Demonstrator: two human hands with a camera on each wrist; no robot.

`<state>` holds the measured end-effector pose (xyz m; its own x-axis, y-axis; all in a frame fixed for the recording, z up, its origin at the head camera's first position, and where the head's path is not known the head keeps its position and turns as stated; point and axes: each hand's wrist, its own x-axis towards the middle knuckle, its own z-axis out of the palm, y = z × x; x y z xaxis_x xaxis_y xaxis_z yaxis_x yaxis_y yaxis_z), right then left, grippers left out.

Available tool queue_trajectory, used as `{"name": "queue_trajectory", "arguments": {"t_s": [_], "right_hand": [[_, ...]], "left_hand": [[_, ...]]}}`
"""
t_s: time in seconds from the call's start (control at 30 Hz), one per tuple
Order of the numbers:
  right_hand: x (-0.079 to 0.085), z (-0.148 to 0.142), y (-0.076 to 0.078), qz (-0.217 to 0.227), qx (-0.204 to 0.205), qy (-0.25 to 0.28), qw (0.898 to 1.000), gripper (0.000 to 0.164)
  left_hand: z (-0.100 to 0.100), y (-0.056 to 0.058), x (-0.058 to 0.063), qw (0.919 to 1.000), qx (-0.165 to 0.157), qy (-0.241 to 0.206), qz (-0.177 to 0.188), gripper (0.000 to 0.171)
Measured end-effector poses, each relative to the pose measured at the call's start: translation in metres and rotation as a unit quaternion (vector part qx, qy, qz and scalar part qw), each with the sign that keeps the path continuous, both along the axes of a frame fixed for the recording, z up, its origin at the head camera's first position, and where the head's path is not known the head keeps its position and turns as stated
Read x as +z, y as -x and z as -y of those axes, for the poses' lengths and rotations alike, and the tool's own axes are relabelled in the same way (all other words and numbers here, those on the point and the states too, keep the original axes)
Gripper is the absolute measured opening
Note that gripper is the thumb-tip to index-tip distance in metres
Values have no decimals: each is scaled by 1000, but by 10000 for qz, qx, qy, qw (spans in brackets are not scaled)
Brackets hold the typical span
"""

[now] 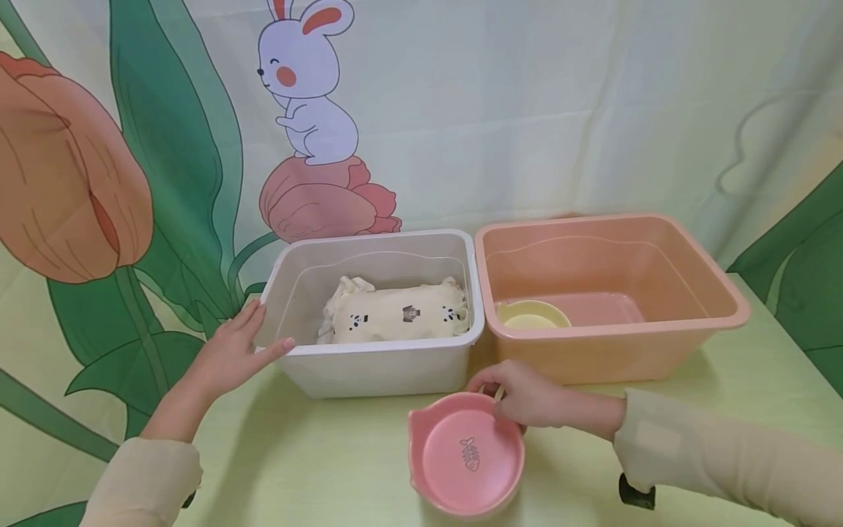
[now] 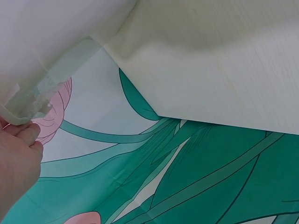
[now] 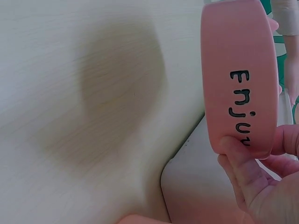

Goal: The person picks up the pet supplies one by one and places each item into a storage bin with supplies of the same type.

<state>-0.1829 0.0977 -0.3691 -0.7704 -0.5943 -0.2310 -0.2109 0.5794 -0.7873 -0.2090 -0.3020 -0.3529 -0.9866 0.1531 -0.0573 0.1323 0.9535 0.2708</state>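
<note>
A pink cat-eared bowl [image 1: 470, 454] with a fishbone print inside is pinched at its rim by my right hand [image 1: 527, 395], in front of the two bins. In the right wrist view the bowl's side [image 3: 240, 79] shows black lettering, and a shadow lies on the table beside it. My left hand [image 1: 233, 351] rests on the left rim of the white bin [image 1: 388, 373], fingers extended and thumb over the front edge. Inside that bin lies a cream cloth bundle [image 1: 388, 311] with small animal prints. In the left wrist view the left hand [image 2: 21, 163] touches the bin's rim.
A peach bin [image 1: 612, 355] stands right beside the white one, with a pale yellow bowl [image 1: 533, 315] inside at its left. Both bins sit on a light green wood-grain table [image 1: 316, 461]. Behind hangs a cloth [image 1: 494, 110] printed with a rabbit and tulips.
</note>
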Motion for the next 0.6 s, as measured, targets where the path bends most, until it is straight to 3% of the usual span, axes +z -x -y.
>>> {"name": "queue_trajectory", "arguments": {"t_s": [0.2,0.6], "right_hand": [[4,-5,0,-189,156,-30,9997,36],[18,-17,0,-149,127,-34,9998,41]], "left_hand": [[0,0,0,10000,-8,-11,3,87],[1,1,-1,10000,-11,17,26,87]]}}
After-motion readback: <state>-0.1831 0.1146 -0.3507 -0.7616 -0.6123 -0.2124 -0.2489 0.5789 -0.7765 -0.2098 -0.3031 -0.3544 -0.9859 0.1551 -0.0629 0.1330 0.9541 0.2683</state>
